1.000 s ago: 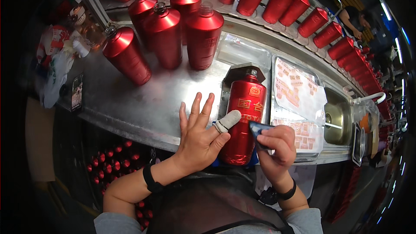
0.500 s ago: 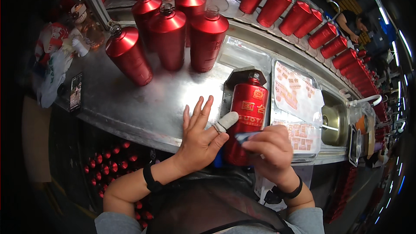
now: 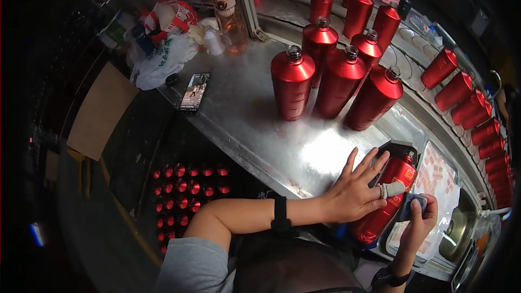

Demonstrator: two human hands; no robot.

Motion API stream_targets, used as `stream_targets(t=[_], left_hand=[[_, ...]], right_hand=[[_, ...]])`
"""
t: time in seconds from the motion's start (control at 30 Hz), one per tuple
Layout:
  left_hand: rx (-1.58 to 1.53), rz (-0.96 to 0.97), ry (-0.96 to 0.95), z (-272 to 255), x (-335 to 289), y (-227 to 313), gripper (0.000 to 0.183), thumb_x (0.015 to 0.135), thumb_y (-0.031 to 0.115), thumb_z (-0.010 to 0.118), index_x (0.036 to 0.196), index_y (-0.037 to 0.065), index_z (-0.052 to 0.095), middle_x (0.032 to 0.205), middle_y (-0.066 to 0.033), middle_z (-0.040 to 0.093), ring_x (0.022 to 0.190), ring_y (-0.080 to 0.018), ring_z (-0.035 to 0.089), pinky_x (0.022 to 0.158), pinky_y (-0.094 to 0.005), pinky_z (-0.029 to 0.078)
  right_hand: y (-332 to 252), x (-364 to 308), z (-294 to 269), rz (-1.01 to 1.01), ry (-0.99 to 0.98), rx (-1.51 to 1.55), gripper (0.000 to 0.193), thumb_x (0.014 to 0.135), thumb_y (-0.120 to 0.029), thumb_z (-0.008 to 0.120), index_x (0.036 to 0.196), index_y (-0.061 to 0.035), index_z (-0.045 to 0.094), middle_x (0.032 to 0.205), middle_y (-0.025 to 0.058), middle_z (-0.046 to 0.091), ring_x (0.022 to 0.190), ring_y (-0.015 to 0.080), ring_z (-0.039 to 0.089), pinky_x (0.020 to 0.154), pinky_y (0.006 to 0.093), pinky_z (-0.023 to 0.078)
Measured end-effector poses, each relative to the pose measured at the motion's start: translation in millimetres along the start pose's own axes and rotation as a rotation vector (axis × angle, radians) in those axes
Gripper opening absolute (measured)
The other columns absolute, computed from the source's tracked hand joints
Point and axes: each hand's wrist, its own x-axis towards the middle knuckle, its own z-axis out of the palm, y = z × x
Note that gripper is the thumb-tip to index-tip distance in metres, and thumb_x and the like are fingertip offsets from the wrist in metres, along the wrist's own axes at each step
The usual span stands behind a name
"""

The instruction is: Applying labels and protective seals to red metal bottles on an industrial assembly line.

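Red bottle (image 3: 381, 216): lies on its side near the front edge of the counter (image 3: 239, 103), to the right, neck toward the far edge, partly covered by the left hand.
Left hand (image 3: 353, 198): rests across the bottle, fingers fanned wide, not wrapped around it; wears a pale sleeve (image 3: 393, 189) on the index finger, laid on the red side.
Right hand (image 3: 425, 217): pinches a small blue-grey piece (image 3: 408, 209) between thumb and fingers, just beside the bottle; cannot tell whether touching it.
Gold marks (image 3: 408, 173): show on the upper front of the bottle, so apparently in place there; no gold visible toward the base.
Work on this bottle: seems well along, with both hands at it; cannot tell how much remains under the left hand.
Standing red bottles (image 3: 378, 97): five in a cluster toward the far edge of the counter, no gold clear on the sides in view, so perhaps left to do.
Printed sheets (image 3: 437, 173): lie right of the bottle, short of the sink (image 3: 458, 228).
Phone (image 3: 194, 92): lies by the left end of the front edge.
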Motion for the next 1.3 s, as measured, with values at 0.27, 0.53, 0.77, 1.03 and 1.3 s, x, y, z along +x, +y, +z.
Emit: stream_targets(t=[0.27, 0.53, 0.77, 1.03, 1.3], left_hand=[[-0.016, 0.097, 0.078, 0, 40, -15, 0.033, 0.096, 0.041, 0.054, 0.102, 0.013, 0.071, 0.154, -0.028, 0.026, 0.141, -0.0508, 0.021, 0.11, -0.0686, 0.008], [-0.02, 0.06, 0.116, 8, 62, -15, 0.032, 0.095, 0.04, 0.055, 0.094, 0.011, 0.068, 0.149, -0.0296, 0.033, 0.141, -0.0504, 0.023, 0.11, -0.0683, 0.01], [0.038, 0.217, 0.09, 1, 52, -3, 0.028, 0.093, 0.041, 0.057, 0.097, 0.015, 0.067, 0.151, -0.0245, 0.035, 0.141, -0.0484, 0.025, 0.109, -0.0701, 0.01], [0.038, 0.179, 0.06, 0, 27, 4, 0.027, 0.091, 0.039, 0.06, 0.109, 0.021, 0.07, 0.153, -0.0237, 0.031, 0.142, -0.0481, 0.024, 0.109, -0.0698, 0.011], [0.017, 0.047, 0.143, 6, 31, -3, 0.032, 0.094, 0.038, 0.057, 0.121, 0.024, 0.069, 0.154, -0.0262, 0.027, 0.142, -0.048, 0.023, 0.11, -0.0672, 0.01]], right_hand=[[0, 3, -5, 0.014, 0.06, 0.103, 0.018, 0.086, -0.002, 0.067, 0.1, -0.0019, 0.056, 0.089, 0.0007, 0.06, 0.076, 0.0054, 0.055, 0.072, 0.0178, 0.044], [-5, 0, -8, 0.002, 0.072, 0.088, 0.019, 0.084, -0.001, 0.067, 0.099, -0.0026, 0.055, 0.091, 0.0008, 0.058, 0.078, 0.0059, 0.055, 0.073, 0.0185, 0.045], [2, 3, -22, 0.011, 0.124, 0.137, 0.017, 0.085, 0.002, 0.064, 0.098, -0.0033, 0.055, 0.089, 0.0007, 0.058, 0.076, 0.0049, 0.056, 0.07, 0.0178, 0.045], [-7, 1, -14, -0.006, 0.107, 0.154, 0.017, 0.084, 0.003, 0.064, 0.097, -0.0032, 0.055, 0.087, -0.0002, 0.058, 0.074, 0.0042, 0.056, 0.069, 0.017, 0.045], [-16, -4, 7, -0.064, 0.047, 0.101, 0.019, 0.082, 0.0, 0.066, 0.097, -0.004, 0.055, 0.087, -0.0003, 0.057, 0.074, 0.0042, 0.052, 0.069, 0.0173, 0.042]])
